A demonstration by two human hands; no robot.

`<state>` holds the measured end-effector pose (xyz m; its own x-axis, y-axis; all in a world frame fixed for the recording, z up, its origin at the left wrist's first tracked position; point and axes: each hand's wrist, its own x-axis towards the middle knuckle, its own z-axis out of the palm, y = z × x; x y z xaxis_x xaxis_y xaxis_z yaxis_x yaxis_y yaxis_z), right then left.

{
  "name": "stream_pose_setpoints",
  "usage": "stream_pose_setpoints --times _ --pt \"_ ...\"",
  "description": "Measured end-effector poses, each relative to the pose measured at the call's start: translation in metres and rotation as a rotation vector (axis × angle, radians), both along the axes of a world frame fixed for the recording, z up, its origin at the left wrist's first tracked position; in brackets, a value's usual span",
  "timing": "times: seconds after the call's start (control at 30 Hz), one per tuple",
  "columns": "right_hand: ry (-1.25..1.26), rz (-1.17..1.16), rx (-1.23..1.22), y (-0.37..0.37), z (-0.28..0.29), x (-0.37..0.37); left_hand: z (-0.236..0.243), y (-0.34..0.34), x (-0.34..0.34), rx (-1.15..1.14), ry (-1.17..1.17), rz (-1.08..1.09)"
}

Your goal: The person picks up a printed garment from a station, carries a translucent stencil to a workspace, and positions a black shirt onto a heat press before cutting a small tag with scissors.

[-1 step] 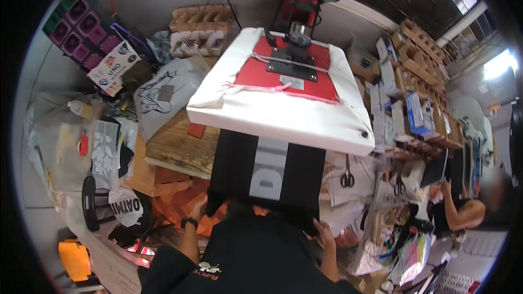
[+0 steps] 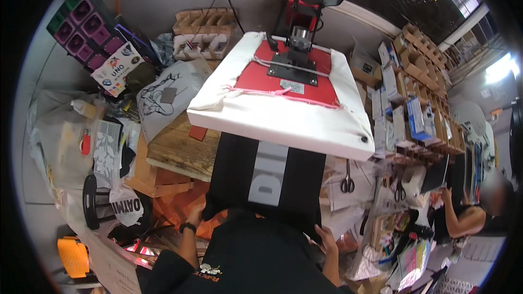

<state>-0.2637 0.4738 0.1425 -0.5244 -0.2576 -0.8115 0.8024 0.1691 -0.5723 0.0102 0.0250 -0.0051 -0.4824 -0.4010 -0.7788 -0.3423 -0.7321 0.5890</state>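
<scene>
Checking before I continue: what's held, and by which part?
The black cloth, by its near corners: left grip at the left one, right grip at the right; finger placement partly hidden.

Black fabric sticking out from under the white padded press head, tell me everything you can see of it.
The black fabric looks like matte cloth. A grey strip with paler block lettering runs lengthwise down its middle. Its far end is hidden by the white press head; the rest extends toward the person. The left hand and right hand appear to hold its near corners. Its near edge blends into the black shirt.
</scene>
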Motion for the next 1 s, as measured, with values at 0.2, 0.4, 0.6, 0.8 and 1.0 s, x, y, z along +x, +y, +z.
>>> stream_pose_setpoints --times 0.2,0.4,0.6,0.8,1.0 --pt "0.244 0.48 -0.255 -0.024 0.095 -0.124 0.112 -0.018 -0.038 -0.7 0.063 0.44" --pt "0.255 0.128 -0.951 -0.095 0.116 -0.117 0.292 -0.053 -0.072 -0.88 0.135 0.806" --pt "0.445 0.252 -0.807 -0.158 0.169 -0.137 0.388 -0.04 -0.013 -0.917 0.656 0.78" --pt "0.435 0.613 -0.875 -0.332 0.234 -0.054 0.463 0.051 0.149 -0.892 0.863 0.967" --pt "0.311 1.179 -1.281 -0.57 0.328 0.209 0.418 0.109 0.398 -1.248 0.239 1.634"
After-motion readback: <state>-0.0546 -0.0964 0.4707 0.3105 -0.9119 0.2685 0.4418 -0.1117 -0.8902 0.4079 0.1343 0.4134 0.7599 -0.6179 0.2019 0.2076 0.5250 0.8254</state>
